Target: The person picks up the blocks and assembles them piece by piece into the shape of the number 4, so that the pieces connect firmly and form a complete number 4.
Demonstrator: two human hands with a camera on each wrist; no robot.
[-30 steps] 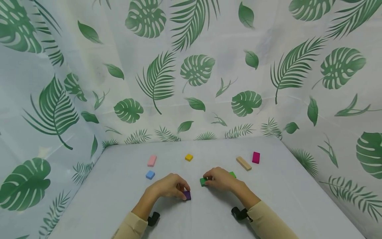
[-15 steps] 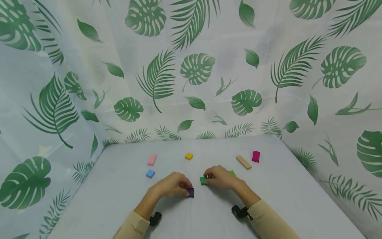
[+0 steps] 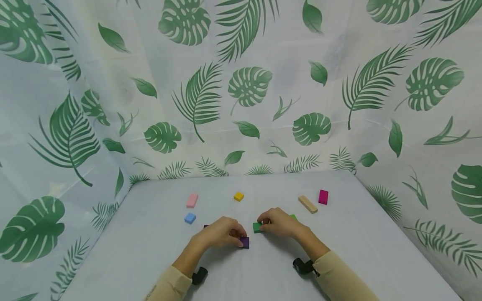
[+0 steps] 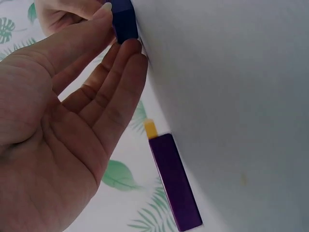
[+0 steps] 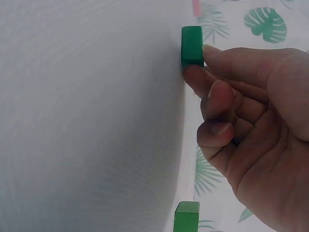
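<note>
My left hand (image 3: 224, 232) pinches a small dark purple block (image 3: 244, 242) between thumb and fingers, low over the table; this block (image 4: 125, 21) looks navy in the left wrist view. To its right and slightly farther off, my right hand (image 3: 280, 223) holds a dark green block (image 3: 257, 227) by thumb and fingertip, its other fingers curled in. A short gap separates the two blocks. Behind the left hand lies a long purple block (image 4: 175, 183), mostly hidden in the head view. A light green block (image 5: 187, 217) sits behind the right hand, partly covered in the head view.
Farther back on the white table (image 3: 150, 259) lie a pink block (image 3: 192, 200), a blue block (image 3: 190, 218), a yellow block (image 3: 239, 196), a wooden block (image 3: 308, 204) and a magenta block (image 3: 323, 197). A leaf-print curtain (image 3: 278, 159) surrounds the table's back and sides.
My left hand has moved right with the purple block, closer to the green one. An edge of the long purple block now shows behind it. The right hand stays nearly still.
</note>
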